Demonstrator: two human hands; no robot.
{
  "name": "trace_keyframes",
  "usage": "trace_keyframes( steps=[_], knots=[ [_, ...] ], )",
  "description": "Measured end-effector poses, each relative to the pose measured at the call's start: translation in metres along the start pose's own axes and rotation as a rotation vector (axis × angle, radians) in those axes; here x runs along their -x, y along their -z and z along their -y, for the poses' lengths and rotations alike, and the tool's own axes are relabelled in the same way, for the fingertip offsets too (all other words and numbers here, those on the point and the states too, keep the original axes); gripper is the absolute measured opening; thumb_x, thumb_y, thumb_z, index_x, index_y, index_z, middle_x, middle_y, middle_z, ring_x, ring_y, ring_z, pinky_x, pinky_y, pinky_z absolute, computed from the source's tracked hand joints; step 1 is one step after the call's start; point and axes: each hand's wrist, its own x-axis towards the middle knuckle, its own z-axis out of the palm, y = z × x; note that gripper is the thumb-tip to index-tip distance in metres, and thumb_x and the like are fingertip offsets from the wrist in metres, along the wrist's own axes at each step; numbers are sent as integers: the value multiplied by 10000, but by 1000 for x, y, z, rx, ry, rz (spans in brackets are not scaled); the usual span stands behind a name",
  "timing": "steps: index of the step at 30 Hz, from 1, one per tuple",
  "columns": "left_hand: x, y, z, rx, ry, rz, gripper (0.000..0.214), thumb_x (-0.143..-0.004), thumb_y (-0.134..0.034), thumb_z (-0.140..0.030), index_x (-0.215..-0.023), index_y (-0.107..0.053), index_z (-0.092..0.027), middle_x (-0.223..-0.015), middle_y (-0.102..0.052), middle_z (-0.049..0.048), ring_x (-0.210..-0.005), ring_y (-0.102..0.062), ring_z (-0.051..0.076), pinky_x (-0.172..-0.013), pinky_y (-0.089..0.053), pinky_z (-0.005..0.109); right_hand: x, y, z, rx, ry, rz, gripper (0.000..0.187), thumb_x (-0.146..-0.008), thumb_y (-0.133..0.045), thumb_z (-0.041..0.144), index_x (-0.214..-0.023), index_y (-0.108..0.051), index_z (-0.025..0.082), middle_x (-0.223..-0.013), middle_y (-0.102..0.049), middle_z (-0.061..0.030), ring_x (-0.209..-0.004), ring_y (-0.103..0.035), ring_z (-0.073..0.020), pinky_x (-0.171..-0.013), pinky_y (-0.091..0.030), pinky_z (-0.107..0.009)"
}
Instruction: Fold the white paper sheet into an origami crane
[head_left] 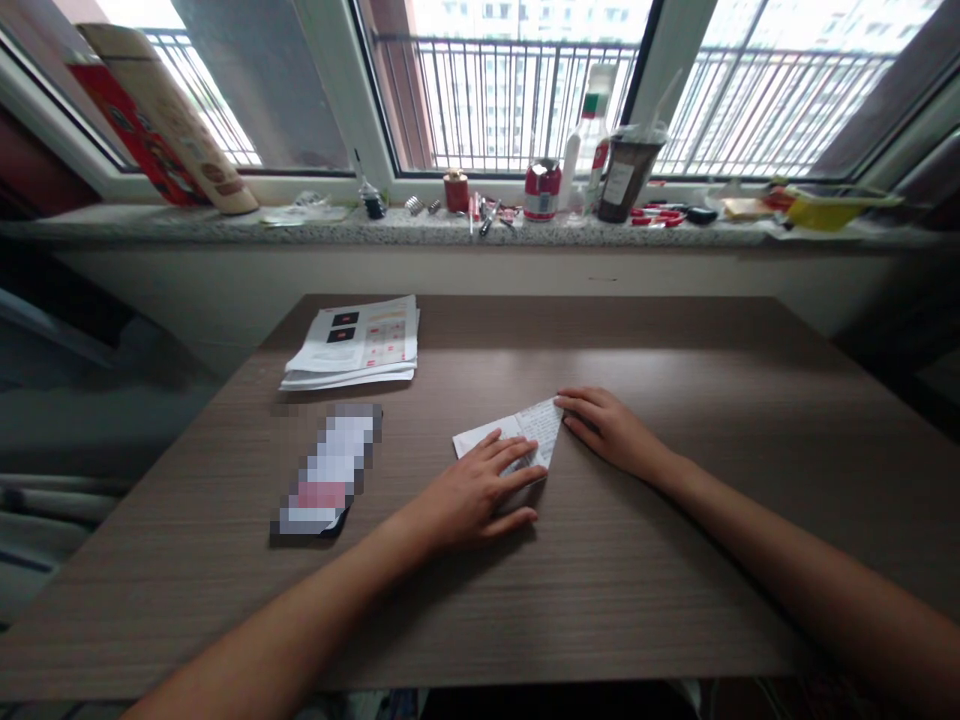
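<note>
A folded sheet of paper (pixel 541 425) with small printed or written lines lies flat near the middle of the table (pixel 637 580). Across its lower part rests my left hand (pixel 487 488), fingers spread and pressing on it, which hides part of the sheet. At the paper's upper right corner, the fingertips of my right hand (pixel 600 422) touch the edge. Those fingers are stretched out and held close together, with the palm low over the tabletop; whether they pinch the corner is not clear.
A stack of printed sheets (pixel 352 345) lies at the back left. Before it is a phone (pixel 330 475), its screen blurred. The windowsill (pixel 442 232) holds a drink can (pixel 541 190), a lidded cup with a straw (pixel 630 175), a bottle (pixel 589 140), scissors-like red handles (pixel 656 216) and a yellow tray (pixel 829 208).
</note>
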Motion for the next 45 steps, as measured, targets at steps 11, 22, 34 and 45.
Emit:
trace_keyframes(
  steps=[11,22,34,45],
  knots=[
    [1,1,0,91,91,-58,562,-1011,-590,-384,-1514,-386,-239,-1619,-356,152,-1477,-381,316,-1203,-397,510,-3,7,6,39,-3,-68,283,-952,-663,240,-1233,-696,246,-1114,-665,-116,-1088,-586,-296,-955,-530,-502],
    [3,0,1,-5,12,-23,479,-1017,-571,-445,-1478,-514,-326,-1584,-427,99,-1473,-348,361,-1208,-308,633,37,34,15,-17,90,74,141,-992,-585,211,-1043,-709,256,-1139,-711,-84,-1059,-668,-248,-917,-561,-441],
    [1,-3,0,-55,4,22,483,-1028,-541,-477,-1483,-505,-321,-1595,-439,81,-1477,-362,353,-1218,-243,660,60,34,14,99,112,147,282,-1011,-573,211,-1234,-722,296,-1378,-673,-73,-1239,-649,-281,-1023,-559,-525],
    [0,-5,-2,-72,6,32,524,-1024,-556,-459,-1526,-452,-353,-1617,-412,60,-1471,-362,361,-1208,-236,680,65,30,17,150,103,140,298,-1025,-563,225,-1294,-686,259,-1389,-670,-80,-1274,-631,-276,-1070,-541,-520]
  ],
)
